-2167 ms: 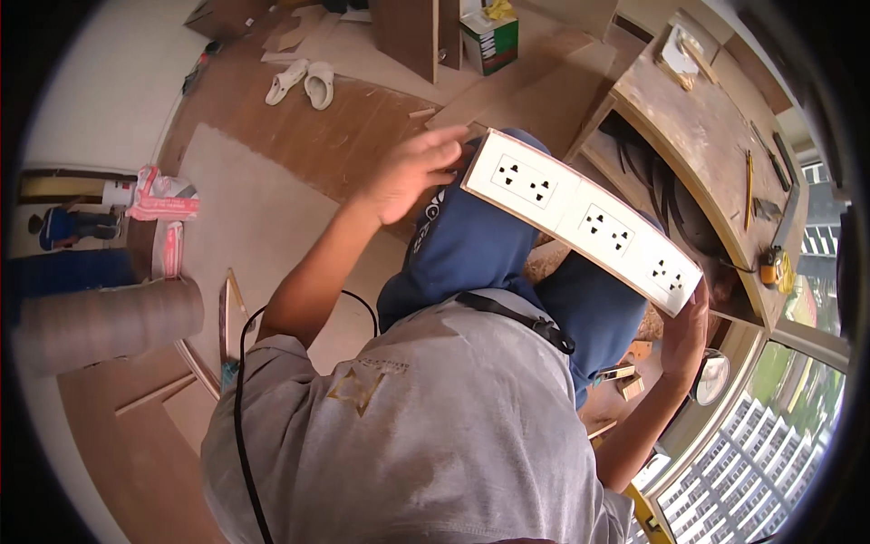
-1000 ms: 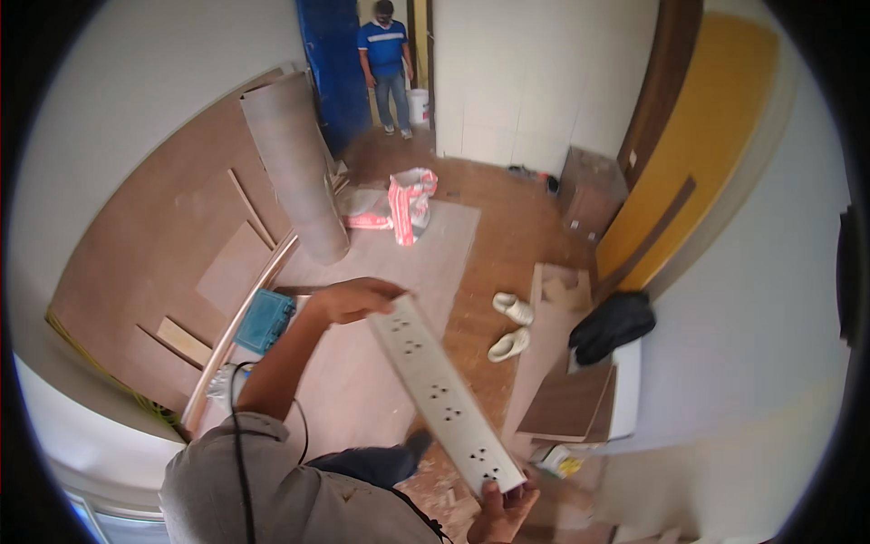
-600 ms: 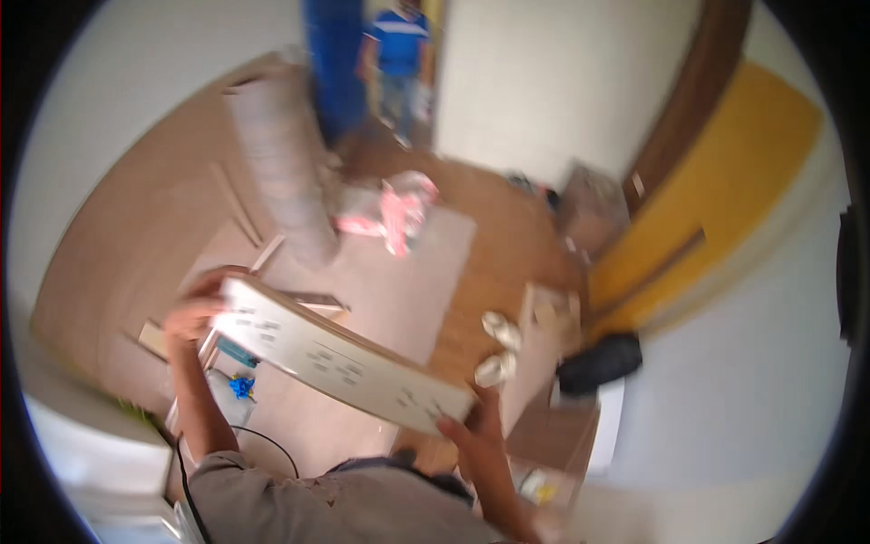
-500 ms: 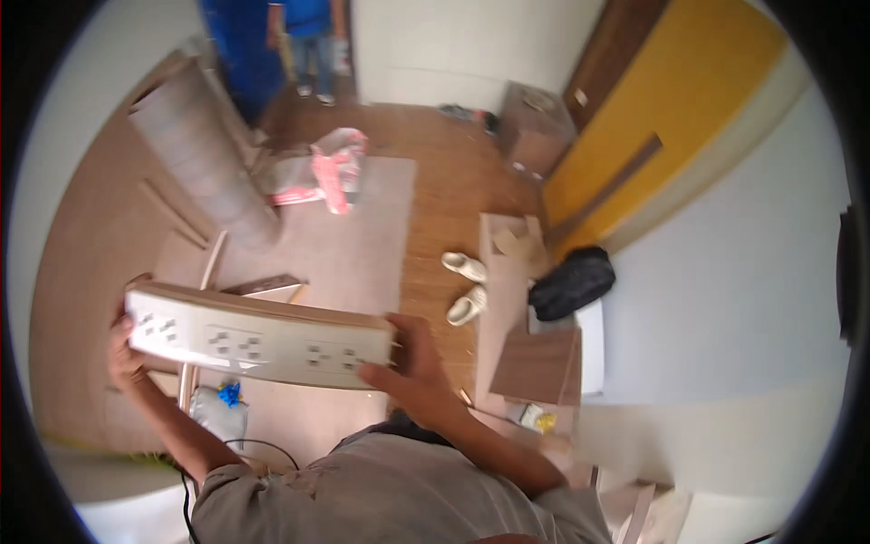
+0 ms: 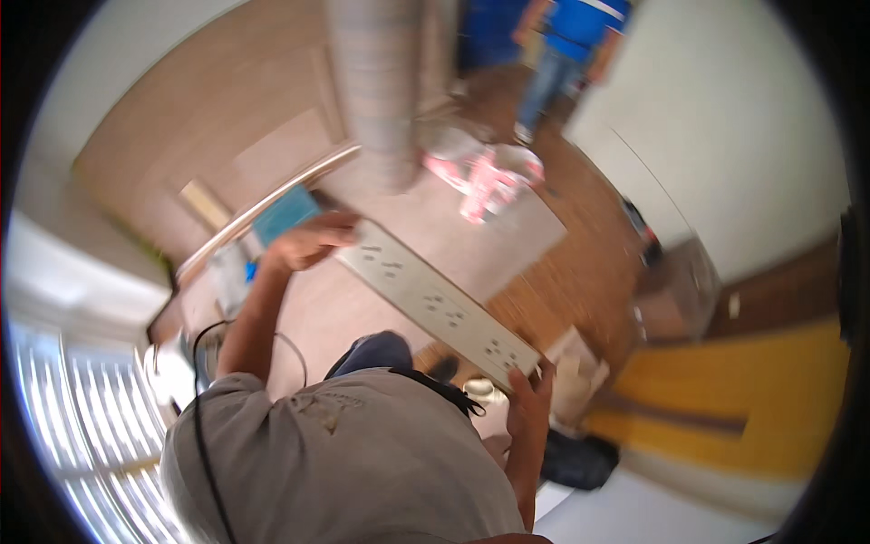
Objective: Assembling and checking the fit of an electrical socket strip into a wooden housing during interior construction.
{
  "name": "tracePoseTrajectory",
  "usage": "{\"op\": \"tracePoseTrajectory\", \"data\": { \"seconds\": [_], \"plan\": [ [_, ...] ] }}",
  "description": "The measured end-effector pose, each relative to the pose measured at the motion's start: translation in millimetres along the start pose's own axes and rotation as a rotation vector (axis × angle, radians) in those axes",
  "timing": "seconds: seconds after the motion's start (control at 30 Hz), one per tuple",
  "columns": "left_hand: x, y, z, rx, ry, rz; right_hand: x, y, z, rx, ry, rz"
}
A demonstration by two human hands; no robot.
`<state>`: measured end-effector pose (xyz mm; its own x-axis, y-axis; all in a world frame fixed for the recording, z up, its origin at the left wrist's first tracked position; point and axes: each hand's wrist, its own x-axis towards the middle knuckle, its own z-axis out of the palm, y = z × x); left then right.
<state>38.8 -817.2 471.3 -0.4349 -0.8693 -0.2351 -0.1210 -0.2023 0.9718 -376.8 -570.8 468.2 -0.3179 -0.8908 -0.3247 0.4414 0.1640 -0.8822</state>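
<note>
I see long white rectangular socket strip (image 5: 438, 306) at view centre, slanting from 10 to 4 o'clock. Bare left hand (image 5: 313, 244) clamped on upper end, bare right hand (image 5: 529, 396) clamped on lower end. Blurred teal box (image 5: 285, 212) at 10 o'clock, beyond left hand.

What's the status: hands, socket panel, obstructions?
Left hand, right hand: gripping opposite ends. White multi-socket panel: held up, sockets toward camera. Blue-shirted co-worker: standing farther off, apart from panel.

Daylight glares through the lower-left window (image 5: 86, 412); motion blur smears much (edges bow darkly).
</note>
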Motion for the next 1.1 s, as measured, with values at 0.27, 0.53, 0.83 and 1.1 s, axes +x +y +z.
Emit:
{"op": "tracePoseTrajectory", "data": {
  "seconds": [0.27, 0.53, 0.83, 1.1],
  "plan": [
    [45, 28, -7, -0.410, 0.093, -0.041, 161, -63, 32, -0.119, -0.184, 0.021],
    [112, 41, -16, -0.573, 0.198, -0.052, 273, -77, 67, -0.180, -0.259, 0.059],
    [171, 83, -89, -0.579, 0.460, 0.142, 434, -145, 196, -0.399, -0.488, 0.054],
    [257, 248, -265, -0.085, 0.724, 0.608, 637, -288, 472, -0.185, -0.837, -0.116]
  ]
}}
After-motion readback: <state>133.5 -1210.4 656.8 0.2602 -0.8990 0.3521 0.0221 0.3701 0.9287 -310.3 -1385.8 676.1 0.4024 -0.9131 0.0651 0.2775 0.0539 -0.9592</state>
